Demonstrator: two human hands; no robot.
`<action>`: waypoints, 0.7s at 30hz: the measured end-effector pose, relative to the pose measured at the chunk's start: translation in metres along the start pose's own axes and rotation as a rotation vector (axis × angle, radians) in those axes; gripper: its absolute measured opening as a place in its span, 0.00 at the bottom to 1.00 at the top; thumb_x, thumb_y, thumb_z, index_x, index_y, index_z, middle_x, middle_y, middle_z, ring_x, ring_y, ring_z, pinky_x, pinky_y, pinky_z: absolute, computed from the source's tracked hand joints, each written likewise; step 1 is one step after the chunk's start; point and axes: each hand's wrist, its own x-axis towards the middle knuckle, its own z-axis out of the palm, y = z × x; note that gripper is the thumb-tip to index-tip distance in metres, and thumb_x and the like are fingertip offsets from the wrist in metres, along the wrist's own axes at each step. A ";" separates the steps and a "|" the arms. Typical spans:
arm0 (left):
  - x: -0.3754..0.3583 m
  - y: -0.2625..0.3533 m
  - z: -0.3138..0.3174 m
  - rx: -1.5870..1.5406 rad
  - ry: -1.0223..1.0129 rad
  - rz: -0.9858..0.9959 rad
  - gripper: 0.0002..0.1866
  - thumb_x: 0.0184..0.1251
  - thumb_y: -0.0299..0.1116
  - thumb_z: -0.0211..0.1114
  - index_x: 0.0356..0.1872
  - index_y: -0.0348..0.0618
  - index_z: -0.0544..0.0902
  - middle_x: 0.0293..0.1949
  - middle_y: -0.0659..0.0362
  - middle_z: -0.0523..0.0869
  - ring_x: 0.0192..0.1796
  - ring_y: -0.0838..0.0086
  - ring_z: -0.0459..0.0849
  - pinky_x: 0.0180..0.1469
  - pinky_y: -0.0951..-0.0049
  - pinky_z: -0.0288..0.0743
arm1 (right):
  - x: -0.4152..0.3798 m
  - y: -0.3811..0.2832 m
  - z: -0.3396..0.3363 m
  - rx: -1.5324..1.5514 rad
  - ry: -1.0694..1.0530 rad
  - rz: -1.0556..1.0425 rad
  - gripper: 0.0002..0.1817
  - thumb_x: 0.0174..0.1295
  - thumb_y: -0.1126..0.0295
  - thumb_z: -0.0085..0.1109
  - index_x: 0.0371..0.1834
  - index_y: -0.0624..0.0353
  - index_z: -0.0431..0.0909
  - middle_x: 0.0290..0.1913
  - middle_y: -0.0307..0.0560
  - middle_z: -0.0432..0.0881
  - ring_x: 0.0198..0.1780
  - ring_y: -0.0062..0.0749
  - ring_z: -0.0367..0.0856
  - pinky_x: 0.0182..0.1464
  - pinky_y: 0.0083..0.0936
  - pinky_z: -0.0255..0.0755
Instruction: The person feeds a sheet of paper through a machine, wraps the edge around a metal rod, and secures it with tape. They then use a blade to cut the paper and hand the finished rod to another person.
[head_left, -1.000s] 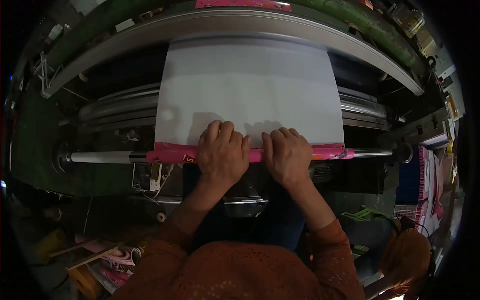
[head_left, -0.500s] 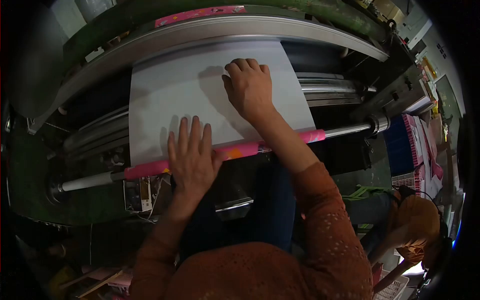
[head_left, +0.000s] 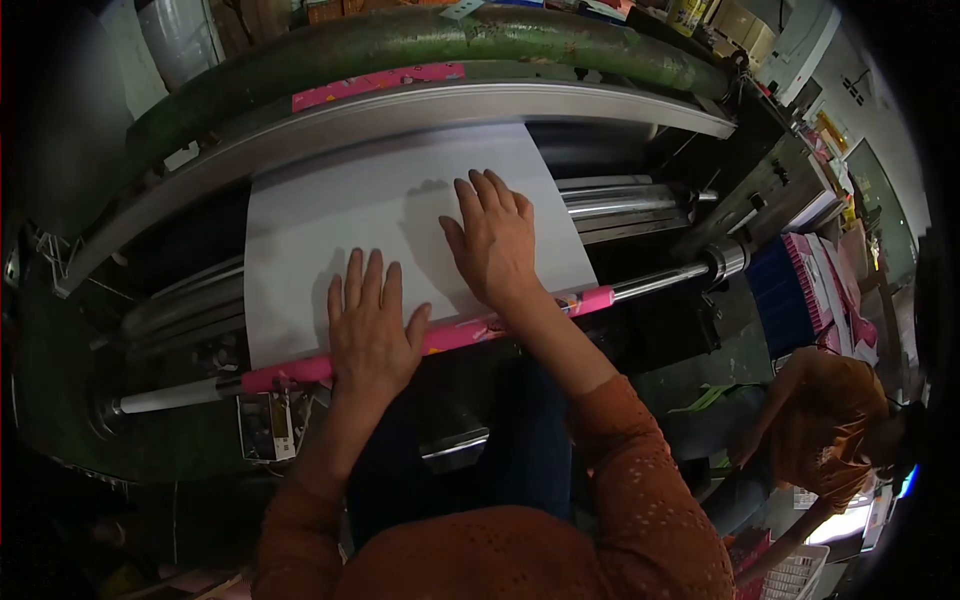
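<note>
A wide white sheet stretches across the machine, its near end meeting a pink patterned roll on a metal shaft. My left hand lies over the roll and the sheet's near edge, fingers extended and thumb apart. Farther right, my right hand is over the sheet with its fingers stretched forward, and it casts a shadow there. Nothing is held in either hand. My right forearm crosses above the roll and covers part of it.
A long metal bar spans the machine behind the sheet, with a green pipe beyond. Metal rollers flank the sheet. A small box-like device sits below the roll's left end. Another person bends down at the right.
My right hand's curled fingers have straightened, and it has come closer to the roll. My left hand stays near the roll's edge. The view has shifted, and the other person has changed posture.
</note>
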 end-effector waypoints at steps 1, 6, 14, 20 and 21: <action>0.014 -0.002 -0.007 -0.010 0.088 -0.008 0.31 0.63 0.42 0.64 0.63 0.34 0.70 0.67 0.44 0.68 0.72 0.49 0.62 0.70 0.45 0.54 | -0.008 -0.004 -0.009 0.017 0.011 -0.032 0.26 0.57 0.62 0.63 0.57 0.65 0.72 0.58 0.57 0.76 0.64 0.49 0.69 0.63 0.43 0.59; -0.003 -0.022 -0.019 -0.108 0.489 0.123 0.25 0.61 0.35 0.64 0.59 0.37 0.73 0.65 0.46 0.70 0.69 0.51 0.66 0.68 0.43 0.56 | -0.091 -0.032 -0.052 0.041 -0.205 0.045 0.30 0.56 0.59 0.62 0.61 0.61 0.72 0.61 0.54 0.74 0.67 0.50 0.66 0.67 0.48 0.53; -0.167 -0.011 0.082 -0.319 0.040 0.133 0.22 0.58 0.37 0.64 0.54 0.41 0.76 0.57 0.47 0.76 0.65 0.53 0.69 0.68 0.44 0.56 | 0.034 0.014 -0.024 -0.041 0.177 -0.013 0.14 0.56 0.69 0.63 0.45 0.58 0.77 0.47 0.45 0.81 0.51 0.43 0.76 0.52 0.37 0.64; -0.184 -0.026 0.088 -0.276 -0.239 -0.134 0.15 0.58 0.35 0.65 0.45 0.40 0.79 0.52 0.51 0.78 0.61 0.56 0.71 0.64 0.52 0.62 | 0.178 0.028 -0.040 0.175 0.113 0.450 0.22 0.64 0.52 0.59 0.29 0.64 0.83 0.25 0.52 0.83 0.28 0.42 0.81 0.34 0.36 0.72; -0.184 -0.027 0.090 -0.261 -0.227 -0.109 0.14 0.58 0.35 0.65 0.43 0.40 0.79 0.51 0.52 0.78 0.60 0.56 0.71 0.62 0.52 0.63 | 0.198 0.040 -0.029 0.316 0.046 0.480 0.22 0.63 0.52 0.61 0.32 0.65 0.84 0.22 0.47 0.82 0.22 0.31 0.79 0.28 0.30 0.70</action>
